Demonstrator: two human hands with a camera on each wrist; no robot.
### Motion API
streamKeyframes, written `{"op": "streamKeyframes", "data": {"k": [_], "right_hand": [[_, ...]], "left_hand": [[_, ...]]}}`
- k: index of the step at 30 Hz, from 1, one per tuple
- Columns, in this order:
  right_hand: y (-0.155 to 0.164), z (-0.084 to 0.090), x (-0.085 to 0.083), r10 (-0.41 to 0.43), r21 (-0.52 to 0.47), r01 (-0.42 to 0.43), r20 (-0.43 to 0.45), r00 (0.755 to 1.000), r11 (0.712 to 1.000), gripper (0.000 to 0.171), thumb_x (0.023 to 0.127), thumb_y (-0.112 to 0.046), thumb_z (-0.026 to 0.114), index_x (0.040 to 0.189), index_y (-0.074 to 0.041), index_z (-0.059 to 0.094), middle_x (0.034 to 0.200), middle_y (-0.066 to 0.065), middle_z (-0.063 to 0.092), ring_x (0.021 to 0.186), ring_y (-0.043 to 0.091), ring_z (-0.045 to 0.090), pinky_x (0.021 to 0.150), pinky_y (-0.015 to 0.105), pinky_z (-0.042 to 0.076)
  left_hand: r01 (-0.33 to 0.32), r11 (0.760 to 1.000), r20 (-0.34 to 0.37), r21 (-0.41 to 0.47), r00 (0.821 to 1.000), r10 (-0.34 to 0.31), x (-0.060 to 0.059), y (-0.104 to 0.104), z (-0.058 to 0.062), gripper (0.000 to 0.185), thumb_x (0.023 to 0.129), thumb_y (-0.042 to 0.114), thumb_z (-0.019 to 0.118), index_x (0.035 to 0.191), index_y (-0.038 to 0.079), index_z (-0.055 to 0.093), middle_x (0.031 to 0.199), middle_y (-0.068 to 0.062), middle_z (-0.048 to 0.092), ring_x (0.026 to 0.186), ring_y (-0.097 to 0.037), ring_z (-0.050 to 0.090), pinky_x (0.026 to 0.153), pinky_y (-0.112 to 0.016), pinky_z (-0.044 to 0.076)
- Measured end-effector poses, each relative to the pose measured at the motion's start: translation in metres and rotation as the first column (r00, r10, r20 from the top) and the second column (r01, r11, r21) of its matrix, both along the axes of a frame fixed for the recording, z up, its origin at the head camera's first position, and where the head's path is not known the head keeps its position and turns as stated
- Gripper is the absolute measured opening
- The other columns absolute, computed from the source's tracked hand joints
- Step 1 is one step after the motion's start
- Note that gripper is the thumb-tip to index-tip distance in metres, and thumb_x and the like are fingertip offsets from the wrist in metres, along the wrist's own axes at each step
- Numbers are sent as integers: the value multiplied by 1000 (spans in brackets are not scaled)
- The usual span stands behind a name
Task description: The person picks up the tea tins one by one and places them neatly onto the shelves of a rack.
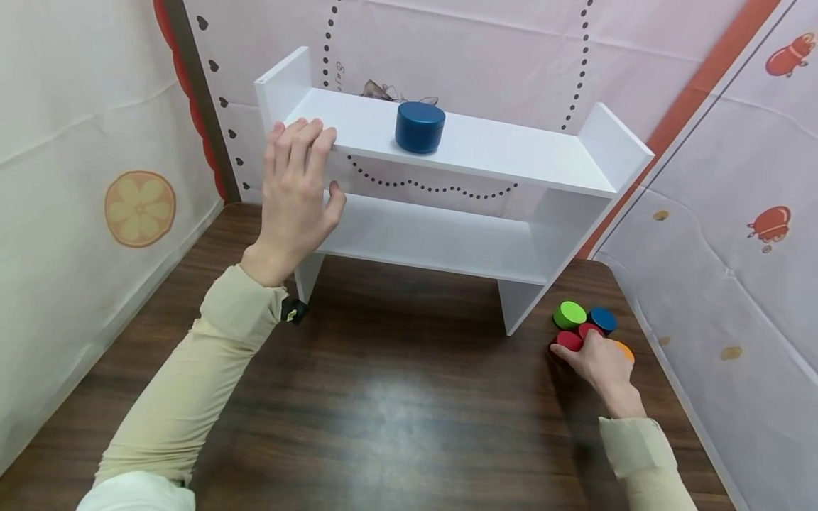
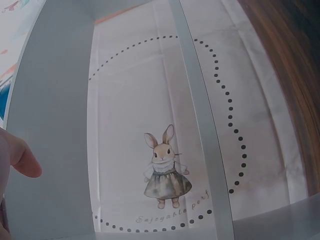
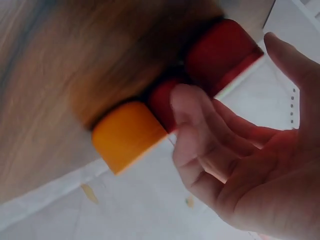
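A white two-tier shelf (image 1: 511, 157) stands on a dark wooden table (image 1: 383, 404). A dark blue cylinder (image 1: 420, 127) sits on its top board. My left hand (image 1: 300, 177) rests on the front left edge of that board, fingers flat on top. The left wrist view shows only its thumb (image 2: 22, 157) beside the white board (image 2: 50, 125). At the table's right, my right hand (image 1: 591, 351) reaches into a cluster of discs: green (image 1: 569, 314), blue (image 1: 603, 319), red (image 1: 568, 341) and orange (image 1: 625, 350). In the right wrist view its loosely bent fingers (image 3: 190, 110) touch a small red disc (image 3: 160, 102), between the orange disc (image 3: 127, 135) and a larger red one (image 3: 220, 50).
Printed fabric walls close in the table on the left, back and right. A rabbit picture (image 2: 165, 170) shows on the backdrop behind the shelf. The lower shelf board (image 1: 434, 238) carries nothing. A small black object (image 1: 294, 310) lies by the shelf's left leg.
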State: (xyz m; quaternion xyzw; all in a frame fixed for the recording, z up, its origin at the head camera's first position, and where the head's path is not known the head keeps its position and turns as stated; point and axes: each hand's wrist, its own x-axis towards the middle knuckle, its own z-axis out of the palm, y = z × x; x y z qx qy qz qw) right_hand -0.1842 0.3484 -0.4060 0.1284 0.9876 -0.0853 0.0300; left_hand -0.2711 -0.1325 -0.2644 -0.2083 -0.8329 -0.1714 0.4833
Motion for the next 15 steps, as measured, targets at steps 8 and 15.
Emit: {"op": "streamKeyframes", "data": {"k": [8,15], "right_hand": [[1,-8,-10,67,-47,-67,6,998,997,70,78,-47,72,113,9,46,100,30,60,80,34,57,59,40,49],[1,-11,-16,94,-106,-89,43,995,990,77,78,-41,75,127,7,41,113,34,56,90,40,55,71,48,53]], "left_hand": [[1,1000,0,0,1000,-1,0,0,0,57,81,6,58,136,5,43,142,-17,44,138,-31,32,124,-42,11],[7,1000,-3,7,1000,-7,0,-1,0,58,81,6,59,136,4,43,142,-17,44,138,-31,32,124,-41,11]]}}
